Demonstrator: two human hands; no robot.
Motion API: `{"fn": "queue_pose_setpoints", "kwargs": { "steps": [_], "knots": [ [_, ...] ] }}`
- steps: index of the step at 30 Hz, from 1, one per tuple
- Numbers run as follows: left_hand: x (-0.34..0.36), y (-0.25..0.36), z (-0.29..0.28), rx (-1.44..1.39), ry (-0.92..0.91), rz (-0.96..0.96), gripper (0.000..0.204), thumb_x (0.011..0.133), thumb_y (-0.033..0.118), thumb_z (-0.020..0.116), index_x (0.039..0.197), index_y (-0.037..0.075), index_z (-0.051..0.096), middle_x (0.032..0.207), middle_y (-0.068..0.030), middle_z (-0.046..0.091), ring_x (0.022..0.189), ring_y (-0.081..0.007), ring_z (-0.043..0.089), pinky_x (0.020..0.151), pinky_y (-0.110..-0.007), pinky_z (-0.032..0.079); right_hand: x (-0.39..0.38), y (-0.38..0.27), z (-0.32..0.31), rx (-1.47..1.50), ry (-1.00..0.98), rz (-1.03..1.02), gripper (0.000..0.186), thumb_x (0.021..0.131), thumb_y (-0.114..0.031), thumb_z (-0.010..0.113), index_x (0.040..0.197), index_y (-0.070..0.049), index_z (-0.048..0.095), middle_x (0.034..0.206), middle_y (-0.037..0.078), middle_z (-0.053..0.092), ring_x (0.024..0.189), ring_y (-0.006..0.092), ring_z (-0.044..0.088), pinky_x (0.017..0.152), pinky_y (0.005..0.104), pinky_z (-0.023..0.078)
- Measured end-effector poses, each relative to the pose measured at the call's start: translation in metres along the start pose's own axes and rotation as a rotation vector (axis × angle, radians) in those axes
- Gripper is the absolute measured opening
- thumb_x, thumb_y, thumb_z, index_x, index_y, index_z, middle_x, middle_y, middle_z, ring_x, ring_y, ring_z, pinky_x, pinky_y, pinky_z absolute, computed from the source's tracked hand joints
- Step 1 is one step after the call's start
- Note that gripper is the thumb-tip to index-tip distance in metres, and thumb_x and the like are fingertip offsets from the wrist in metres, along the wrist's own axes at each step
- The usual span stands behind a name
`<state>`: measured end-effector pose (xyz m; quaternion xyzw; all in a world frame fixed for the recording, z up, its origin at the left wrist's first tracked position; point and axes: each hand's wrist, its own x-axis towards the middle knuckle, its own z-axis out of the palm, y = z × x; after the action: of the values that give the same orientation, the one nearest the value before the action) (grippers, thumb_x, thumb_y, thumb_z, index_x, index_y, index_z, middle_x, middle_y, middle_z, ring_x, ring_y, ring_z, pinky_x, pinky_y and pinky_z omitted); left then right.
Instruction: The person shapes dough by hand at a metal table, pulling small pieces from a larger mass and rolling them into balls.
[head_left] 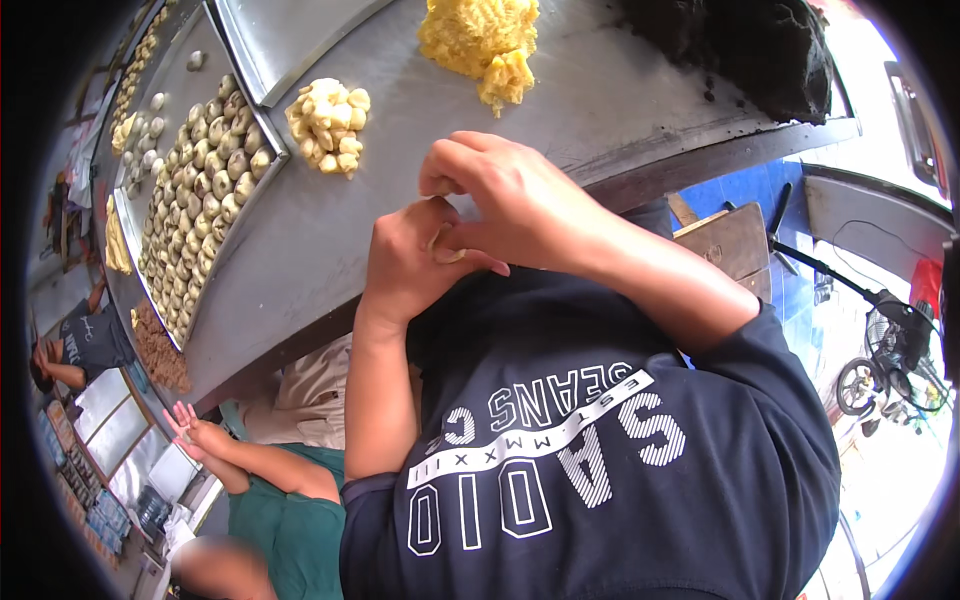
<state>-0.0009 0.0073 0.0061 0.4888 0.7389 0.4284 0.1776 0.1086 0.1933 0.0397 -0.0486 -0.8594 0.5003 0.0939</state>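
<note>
My left hand (392, 262) and my right hand (505, 190) meet just in front of my chest, by the near edge of the metal table (320, 225). Between them is a small piece of pale dough (438, 245), mostly covered by my curled fingers. My left fingers close round it, while the right thumb and fingers press at it. A heap of pale dough lumps (328, 125) lies beyond my left hand. Farther off, past my right hand, sits a mound of yellow, crumbly paste (478, 40).
A metal tray (270, 135) at the left holds many round dough balls (205, 175) with dark spots. Another tray (285, 40) lies behind it. A large black mass (745, 65) rests at the far right. A person in green (290, 495) works at my left.
</note>
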Motion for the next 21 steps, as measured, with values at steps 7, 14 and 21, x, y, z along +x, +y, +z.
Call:
{"fn": "queue_pose_setpoints", "kwargs": {
  "steps": [7, 14, 21],
  "knots": [
    [0.006, 0.003, -0.008, -0.166, -0.012, -0.08, 0.044, 0.071, 0.014, 0.11, 0.092, 0.004, 0.072, 0.083, -0.0078, 0.078, 0.074, -0.0208, 0.075, 0.073, -0.038, 0.061, -0.004, -0.02, -0.018, -0.148, 0.07, -0.115, 0.037, 0.086, -0.016, 0.09, 0.117, -0.008, 0.073, 0.114, 0.012, 0.073, 0.111, 0.0362, 0.073, 0.095, 0.0484, 0.063],
    [0.005, -0.001, -0.012, -0.278, -0.074, -0.076, 0.038, 0.079, 0.017, 0.107, 0.093, 0.004, 0.074, 0.084, -0.0049, 0.078, 0.075, -0.0163, 0.072, 0.074, -0.036, 0.059, 0.01, -0.005, -0.038, -0.267, 0.121, -0.189, 0.03, 0.093, -0.026, 0.088, 0.118, -0.01, 0.081, 0.116, 0.011, 0.077, 0.115, 0.0362, 0.075, 0.097, 0.0483, 0.062],
    [0.006, -0.018, -0.011, -0.528, -0.005, -0.06, 0.047, 0.088, 0.032, 0.103, 0.081, 0.006, 0.064, 0.084, -0.0032, 0.062, 0.078, -0.0134, 0.056, 0.069, -0.031, 0.046, 0.022, 0.042, -0.06, -0.738, 0.09, -0.084, 0.008, 0.094, -0.013, 0.081, 0.099, -0.007, 0.078, 0.105, 0.009, 0.073, 0.109, 0.0329, 0.074, 0.092, 0.0478, 0.063]
  ]
}}
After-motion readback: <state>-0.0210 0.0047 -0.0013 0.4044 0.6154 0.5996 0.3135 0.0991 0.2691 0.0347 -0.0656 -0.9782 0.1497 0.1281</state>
